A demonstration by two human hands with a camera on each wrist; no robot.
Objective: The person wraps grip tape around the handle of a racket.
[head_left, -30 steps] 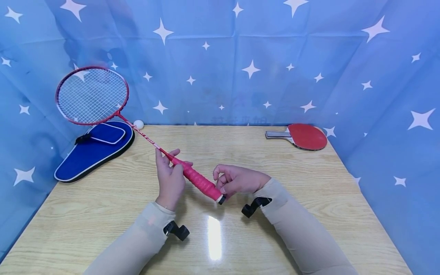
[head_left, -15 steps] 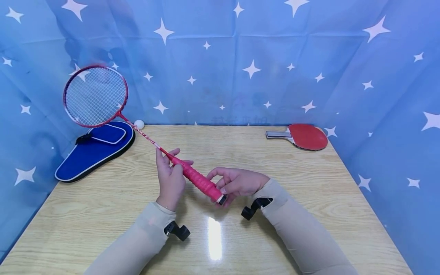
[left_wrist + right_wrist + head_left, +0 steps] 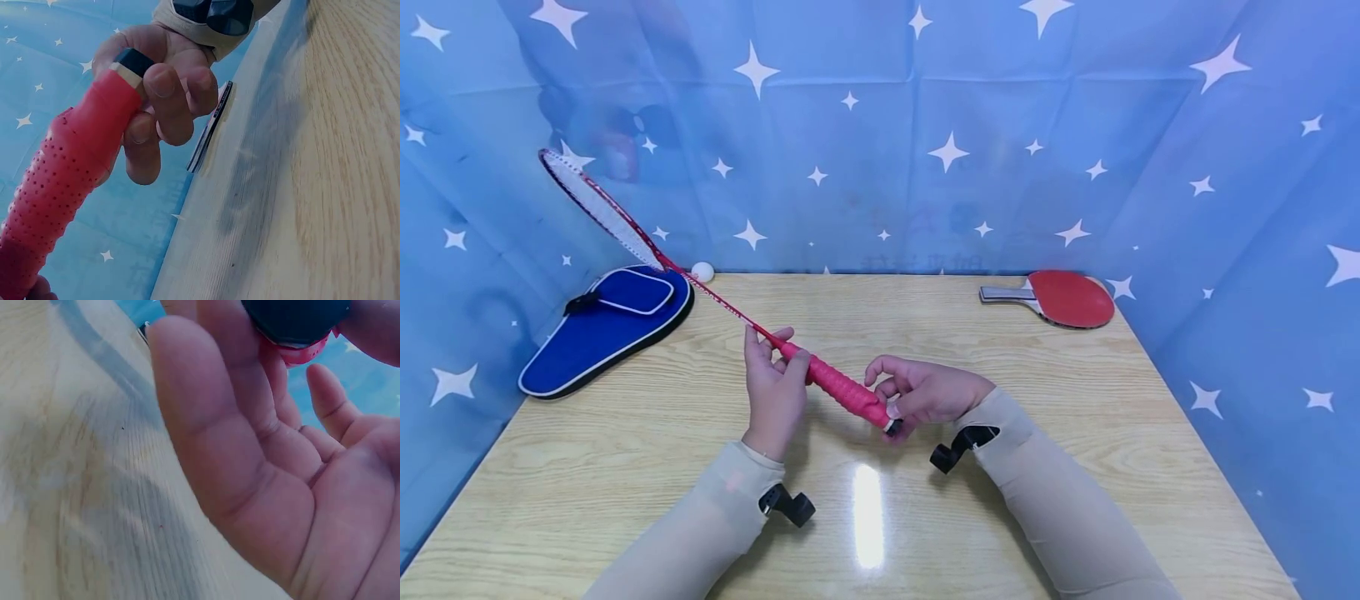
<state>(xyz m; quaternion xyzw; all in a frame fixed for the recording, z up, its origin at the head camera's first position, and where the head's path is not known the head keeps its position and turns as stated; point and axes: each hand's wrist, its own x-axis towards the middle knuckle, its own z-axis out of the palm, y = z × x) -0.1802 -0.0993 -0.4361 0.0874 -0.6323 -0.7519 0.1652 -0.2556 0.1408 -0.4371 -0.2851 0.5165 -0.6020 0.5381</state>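
Note:
A red and white badminton racket [image 3: 718,300] is held in the air, slanting up to the left, its head nearly edge-on in the head view. My left hand [image 3: 775,400] holds it where the shaft meets the pink perforated grip [image 3: 842,389], thumb on top and fingers beneath. At the black butt cap, my right hand [image 3: 932,393] pinches the handle's end between thumb and fingers. The left wrist view shows the right hand's fingers [image 3: 172,106] around the butt cap [image 3: 133,61]. Close up in the right wrist view, the dark cap [image 3: 297,319] sits among the fingers.
A blue paddle case [image 3: 602,342] lies at the table's back left, with a white ball [image 3: 702,272] beside it. Toward the back right lies a red table tennis paddle [image 3: 1071,298]. Behind the wooden table [image 3: 640,467] hangs a blue star-patterned curtain [image 3: 880,183].
The racket has rolled about its shaft: its head went from showing its strings broadly to nearly edge-on. The butt end shifted slightly right and up; both hands stay at the handle.

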